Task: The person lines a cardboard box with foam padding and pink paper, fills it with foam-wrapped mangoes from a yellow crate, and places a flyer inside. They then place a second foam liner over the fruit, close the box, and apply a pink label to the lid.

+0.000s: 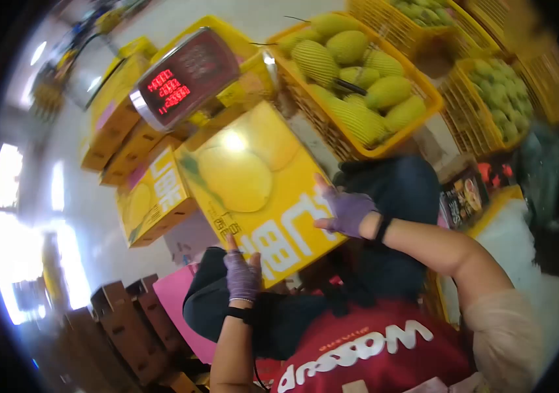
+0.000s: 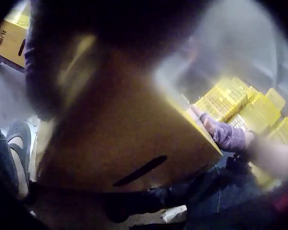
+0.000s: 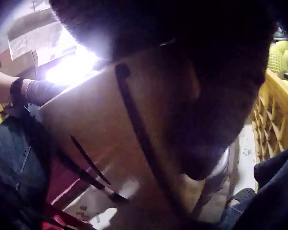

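Observation:
A yellow mango carton (image 1: 234, 173), printed with large fruit and white characters, lies tilted in front of the person's lap. My left hand (image 1: 243, 275), in a purple glove with bare fingertips, grips its near left edge. On the near right edge, my right hand (image 1: 351, 213) holds the carton in a matching glove, its fingers spread. The left wrist view shows the carton's brown side (image 2: 120, 129) with a dark handle slot, and the right hand (image 2: 228, 135) along the top edge. Dark, blurred shapes cover much of both wrist views.
Beyond the carton stands a scale display (image 1: 184, 78) with red digits. At its right, a yellow crate (image 1: 361, 152) holds several netted mangoes (image 1: 358, 72). Similar cartons (image 1: 152, 196) are stacked to the left, and brown boxes (image 1: 122, 324) stand at lower left. Another fruit crate (image 1: 472, 121) sits farther right.

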Tool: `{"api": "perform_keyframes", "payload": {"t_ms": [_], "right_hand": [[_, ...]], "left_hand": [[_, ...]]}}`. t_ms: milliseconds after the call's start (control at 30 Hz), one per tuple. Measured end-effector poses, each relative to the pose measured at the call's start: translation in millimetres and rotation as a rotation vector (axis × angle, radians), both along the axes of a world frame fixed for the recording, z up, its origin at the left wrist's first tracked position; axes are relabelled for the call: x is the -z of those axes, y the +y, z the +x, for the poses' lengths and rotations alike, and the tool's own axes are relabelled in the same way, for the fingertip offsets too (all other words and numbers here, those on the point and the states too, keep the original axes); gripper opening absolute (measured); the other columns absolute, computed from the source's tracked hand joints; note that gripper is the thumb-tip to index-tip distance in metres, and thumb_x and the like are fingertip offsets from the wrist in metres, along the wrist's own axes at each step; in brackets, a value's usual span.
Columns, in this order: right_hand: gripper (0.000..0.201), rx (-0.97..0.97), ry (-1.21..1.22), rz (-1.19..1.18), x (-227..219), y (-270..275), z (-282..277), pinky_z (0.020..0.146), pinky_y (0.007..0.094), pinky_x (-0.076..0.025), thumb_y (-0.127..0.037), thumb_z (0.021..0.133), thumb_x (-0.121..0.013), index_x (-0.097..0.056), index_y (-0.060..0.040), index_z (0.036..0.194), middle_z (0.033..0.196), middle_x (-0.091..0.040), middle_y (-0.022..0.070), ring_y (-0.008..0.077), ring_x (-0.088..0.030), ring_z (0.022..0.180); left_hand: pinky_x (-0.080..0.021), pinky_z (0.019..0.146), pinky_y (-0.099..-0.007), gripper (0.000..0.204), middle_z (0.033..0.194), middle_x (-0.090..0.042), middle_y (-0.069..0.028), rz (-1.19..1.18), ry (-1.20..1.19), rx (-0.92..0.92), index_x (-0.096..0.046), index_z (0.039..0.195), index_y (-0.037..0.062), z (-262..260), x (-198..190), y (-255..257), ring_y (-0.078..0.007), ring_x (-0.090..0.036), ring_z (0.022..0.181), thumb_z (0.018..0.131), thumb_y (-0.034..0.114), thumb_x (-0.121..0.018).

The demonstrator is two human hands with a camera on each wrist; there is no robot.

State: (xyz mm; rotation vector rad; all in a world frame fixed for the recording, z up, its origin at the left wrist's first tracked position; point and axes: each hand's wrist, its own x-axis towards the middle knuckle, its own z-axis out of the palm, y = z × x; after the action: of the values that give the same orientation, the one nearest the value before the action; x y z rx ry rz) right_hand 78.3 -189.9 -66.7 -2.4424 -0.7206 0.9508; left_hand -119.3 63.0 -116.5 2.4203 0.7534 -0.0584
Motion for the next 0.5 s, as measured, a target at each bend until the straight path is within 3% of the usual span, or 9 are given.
{"api": "perform_keyframes", "payload": {"t_ms": [67, 167, 200, 267, 333, 367, 433, 467, 500], "right_hand": [[0.099, -0.013, -0.129, 0.075, 3.5, -4.3, -9.2, 0.073, 0.0432, -0.050, -0.052, 0.082, -0.063, -0.006, -0.0090, 0.151, 0.091, -0.069, 0.0172, 0.0341, -0.066, 0.083], [0.086, 0.020, -0.061, -0.051, -4.9, -6.9, -12.6, 0.077, 0.0450, -0.048, -0.043, 0.083, -0.063, -0.019, -0.0134, 0.150, 0.081, -0.069, 0.0125, 0.0307, -0.067, 0.078], [0.066, -0.039, -0.106, -0.105, -30.8, -18.4, -15.0, 0.076, 0.0438, -0.049, -0.039, 0.086, -0.061, -0.036, -0.0132, 0.142, 0.082, -0.069, 0.0116, 0.0294, -0.067, 0.078], [0.038, 0.148, -0.254, 0.195, -50.8, -63.6, -27.5, 0.074, 0.0416, -0.050, -0.033, 0.088, -0.058, -0.056, -0.0104, 0.119, 0.081, -0.068, 0.0117, 0.0290, -0.067, 0.077], [0.022, 0.344, -0.750, 0.546, -32.9, -128.2, -23.6, 0.072, 0.0382, -0.050, -0.027, 0.090, -0.055, -0.062, -0.0070, 0.095, 0.078, -0.066, 0.0131, 0.0284, -0.066, 0.075], [0.022, 0.439, -0.765, 0.440, -36.9, -161.9, -16.6, 0.069, 0.0363, -0.050, -0.026, 0.092, -0.054, -0.063, -0.0056, 0.091, 0.079, -0.065, 0.0143, 0.0283, -0.066, 0.075], [0.020, 0.910, -0.561, 0.217, 30.0, -241.0, 2.5, 0.063, 0.0362, -0.050, -0.023, 0.091, -0.056, -0.062, -0.0039, 0.093, 0.085, -0.065, 0.0151, 0.0289, -0.065, 0.073], [0.017, 1.239, -0.057, 0.336, 96.0, -291.8, 12.6, 0.066, 0.0368, -0.050, -0.018, 0.089, -0.056, -0.063, -0.0035, 0.093, 0.084, -0.067, 0.0135, 0.0275, -0.065, 0.075], [0.016, 1.033, -0.269, 0.017, 142.3, -327.1, 8.6, 0.070, 0.0373, -0.050, -0.013, 0.087, -0.054, -0.064, -0.0029, 0.094, 0.086, -0.068, 0.0128, 0.0264, -0.066, 0.079]], "left_hand": [[-0.042, 0.098, -0.0390, 0.083, 0.127, -0.046, -0.0261, -0.108, -0.161, 0.049, -0.011, 0.152, 0.0086, -6.5, 14.7, 10.7, -0.0389, -0.052, 0.113, 0.087, 0.011, -0.062], [-0.033, 0.106, -0.0348, 0.079, 0.141, -0.039, -0.0229, -0.295, -0.220, 0.074, -0.008, 0.152, 0.0063, -1.7, 15.8, 7.8, -0.0313, -0.043, 0.126, 0.090, 0.008, -0.057], [-0.031, 0.107, -0.0334, 0.078, 0.146, -0.035, -0.0221, -0.274, -0.181, 0.060, -0.007, 0.152, 0.0061, 2.3, 0.6, -1.3, -0.0285, -0.040, 0.130, 0.091, 0.008, -0.055], [-0.031, 0.108, -0.0331, 0.077, 0.148, -0.031, -0.0211, -0.217, -0.170, 0.135, -0.006, 0.152, 0.0067, 3.4, -4.1, -4.6, -0.0277, -0.039, 0.130, 0.092, 0.009, -0.054], [-0.030, 0.108, -0.0328, 0.077, 0.151, -0.028, -0.0202, -0.152, -0.165, 0.188, -0.005, 0.153, 0.0072, 0.4, -3.0, 1.5, -0.0268, -0.039, 0.130, 0.094, 0.011, -0.054], [-0.029, 0.109, -0.0325, 0.077, 0.151, -0.026, -0.0197, -0.260, -0.172, 0.157, -0.004, 0.153, 0.0074, -1.4, -1.5, 3.4, -0.0264, -0.037, 0.132, 0.095, 0.014, -0.054], [-0.027, 0.110, -0.0313, 0.079, 0.152, -0.025, -0.0193, -0.441, -0.171, 0.085, -0.003, 0.153, 0.0082, 3.1, -8.1, -5.0, -0.0257, -0.033, 0.135, 0.096, 0.022, -0.056], [-0.027, 0.110, -0.0313, 0.079, 0.152, -0.025, -0.0193, -0.446, -0.172, 0.090, -0.003, 0.153, 0.0082, 2.1, -2.3, -2.5, -0.0257, -0.033, 0.135, 0.096, 0.022, -0.056], [-0.027, 0.110, -0.0309, 0.080, 0.152, -0.025, -0.0195, -0.357, -0.188, 0.137, -0.003, 0.153, 0.0090, -0.9, 7.3, 5.7, -0.0253, -0.033, 0.134, 0.095, 0.023, -0.056]]}}
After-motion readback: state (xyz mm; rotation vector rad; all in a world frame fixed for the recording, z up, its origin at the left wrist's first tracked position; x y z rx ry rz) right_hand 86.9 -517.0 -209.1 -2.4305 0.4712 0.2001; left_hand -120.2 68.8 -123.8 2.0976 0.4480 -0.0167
